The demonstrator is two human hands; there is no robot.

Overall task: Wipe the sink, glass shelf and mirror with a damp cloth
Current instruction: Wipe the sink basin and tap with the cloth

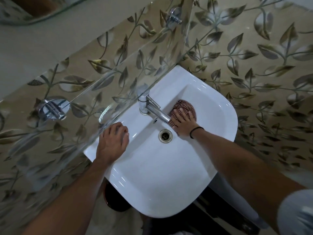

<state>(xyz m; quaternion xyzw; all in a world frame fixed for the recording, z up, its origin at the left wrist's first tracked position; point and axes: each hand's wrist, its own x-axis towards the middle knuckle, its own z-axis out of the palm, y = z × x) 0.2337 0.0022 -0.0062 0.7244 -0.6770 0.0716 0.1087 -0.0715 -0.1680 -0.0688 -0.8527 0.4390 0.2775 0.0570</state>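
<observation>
pressing checked cloth (185, 104) into sink (152, 184) basin.
right hand (183, 122) flat on cloth, fingers spread, no clench, just under tap (158, 111) spout, near drain (165, 136); left hand (111, 143) relaxed, grasping nothing, resting on sink rim beside glass shelf (118, 73) edge.

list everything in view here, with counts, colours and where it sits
white ceramic sink: one, white, centre, against the wall
chrome tap: one, silver, sink's back ledge
metal drain: one, silver, basin floor
checked reddish-brown cloth: one, red-brown, in the basin by the spout's end
clear glass shelf: one, transparent, above the sink's back
chrome shelf brackets: two, silver, on the wall
leaf-patterned tiles: many, beige-brown, wall
black wristband: one, black, right wrist
left hand: rests on the sink's rim
right hand: presses the cloth
</observation>
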